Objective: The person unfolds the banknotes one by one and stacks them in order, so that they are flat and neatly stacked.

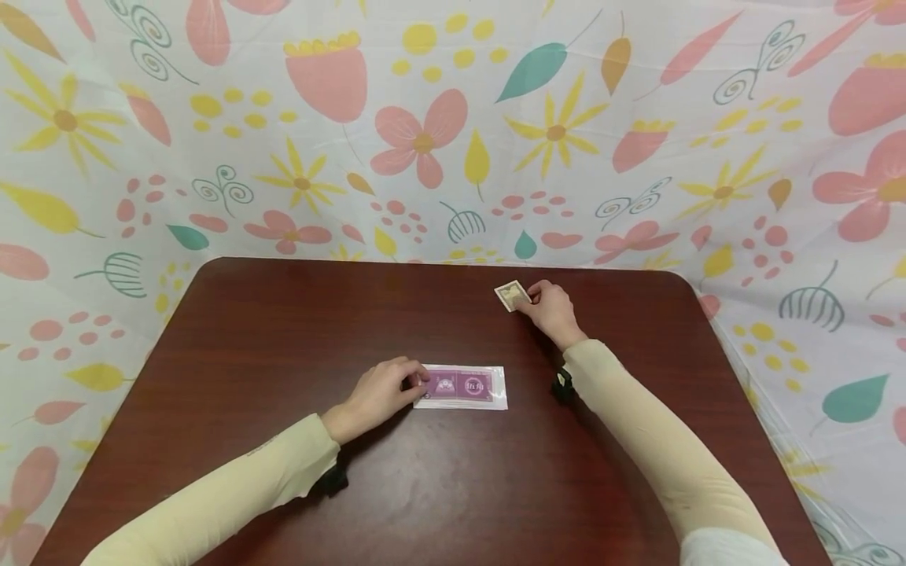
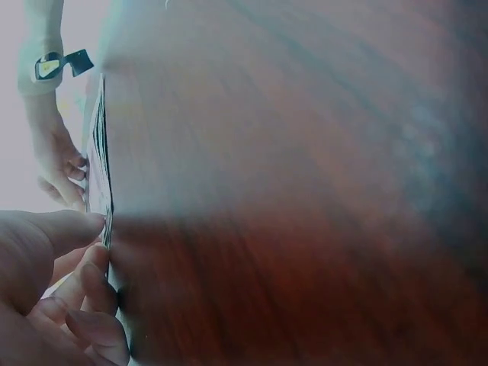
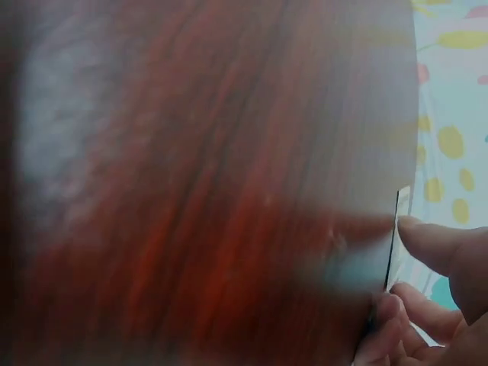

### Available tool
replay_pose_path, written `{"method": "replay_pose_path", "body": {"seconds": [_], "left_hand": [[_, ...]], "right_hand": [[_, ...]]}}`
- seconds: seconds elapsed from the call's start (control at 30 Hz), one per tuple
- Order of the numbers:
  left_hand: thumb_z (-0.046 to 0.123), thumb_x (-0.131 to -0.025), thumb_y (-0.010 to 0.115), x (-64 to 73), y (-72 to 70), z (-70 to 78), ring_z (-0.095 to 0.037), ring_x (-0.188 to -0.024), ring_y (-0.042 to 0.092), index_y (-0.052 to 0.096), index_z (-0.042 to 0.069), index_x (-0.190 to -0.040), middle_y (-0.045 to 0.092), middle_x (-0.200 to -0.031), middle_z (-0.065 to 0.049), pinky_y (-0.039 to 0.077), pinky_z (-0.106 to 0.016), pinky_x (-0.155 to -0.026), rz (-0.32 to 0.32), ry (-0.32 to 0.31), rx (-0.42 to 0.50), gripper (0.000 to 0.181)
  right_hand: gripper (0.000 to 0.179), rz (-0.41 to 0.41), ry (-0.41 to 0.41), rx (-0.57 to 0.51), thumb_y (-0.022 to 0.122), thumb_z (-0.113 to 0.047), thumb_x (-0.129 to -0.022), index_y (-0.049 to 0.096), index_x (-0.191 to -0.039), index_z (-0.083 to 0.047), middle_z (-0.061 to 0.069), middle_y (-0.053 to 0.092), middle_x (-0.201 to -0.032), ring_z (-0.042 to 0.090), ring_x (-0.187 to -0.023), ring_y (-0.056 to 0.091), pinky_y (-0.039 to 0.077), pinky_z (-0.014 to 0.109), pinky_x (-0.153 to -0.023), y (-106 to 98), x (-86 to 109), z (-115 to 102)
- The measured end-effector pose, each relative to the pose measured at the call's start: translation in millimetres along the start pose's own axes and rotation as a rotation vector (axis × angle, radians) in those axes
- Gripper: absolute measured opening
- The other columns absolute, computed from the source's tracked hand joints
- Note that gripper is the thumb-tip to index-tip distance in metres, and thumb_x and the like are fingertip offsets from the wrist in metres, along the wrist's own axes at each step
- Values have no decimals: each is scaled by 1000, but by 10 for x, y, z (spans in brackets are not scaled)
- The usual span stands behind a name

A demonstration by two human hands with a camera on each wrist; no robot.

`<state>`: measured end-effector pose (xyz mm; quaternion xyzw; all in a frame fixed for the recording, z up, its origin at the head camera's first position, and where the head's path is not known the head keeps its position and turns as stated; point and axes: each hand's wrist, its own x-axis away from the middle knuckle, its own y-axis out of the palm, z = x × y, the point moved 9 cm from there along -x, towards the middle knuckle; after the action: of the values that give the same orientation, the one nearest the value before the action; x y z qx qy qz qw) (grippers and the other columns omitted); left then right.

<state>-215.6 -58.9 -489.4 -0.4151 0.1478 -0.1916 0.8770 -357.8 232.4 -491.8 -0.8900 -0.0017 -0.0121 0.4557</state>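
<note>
A purple banknote in a clear sleeve (image 1: 460,387) lies on the table's middle. At its left end my left hand (image 1: 382,391) pinches it between thumb and fingers. Edge-on in the left wrist view, the sleeve (image 2: 101,145) shows several thin layers. Farther back and to the right, my right hand (image 1: 554,313) grips a small pale card (image 1: 511,294) with a stamp-like picture, its thumb on top. The right wrist view shows this card (image 3: 399,221) as a thin edge between thumb and fingers, close to the tabletop.
The dark reddish-brown table (image 1: 283,330) has rounded far corners. Behind it and at its sides hangs a white cloth (image 1: 439,212) printed with flowers and leaves. Black wrist devices (image 1: 562,385) sit under both sleeved forearms.
</note>
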Motion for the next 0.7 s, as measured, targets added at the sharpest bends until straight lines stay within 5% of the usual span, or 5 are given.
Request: {"method": "replay_pose_path", "body": {"seconds": [0.33,0.7], "left_hand": [[16,-93,80,-5,-4,45,-6,-71,56,76,15,-103,60,-83,10,48,-28,-65,7,15,-7,11],[18,-93,80,17,7,57,-7,-72,57,77,17,-104,61,-85,9,50,-31,-65,7,10,-70,12]], "right_hand": [[39,-9,87,30,72,-32,-96,57,-116,-2,17,62,-109,35,-94,59,49,50,-85,9,17,11],[22,17,45,-156,68,-17,-100,64,-112,1,16,67,-98,28,-85,63,50,35,-76,-22,125,29]]}}
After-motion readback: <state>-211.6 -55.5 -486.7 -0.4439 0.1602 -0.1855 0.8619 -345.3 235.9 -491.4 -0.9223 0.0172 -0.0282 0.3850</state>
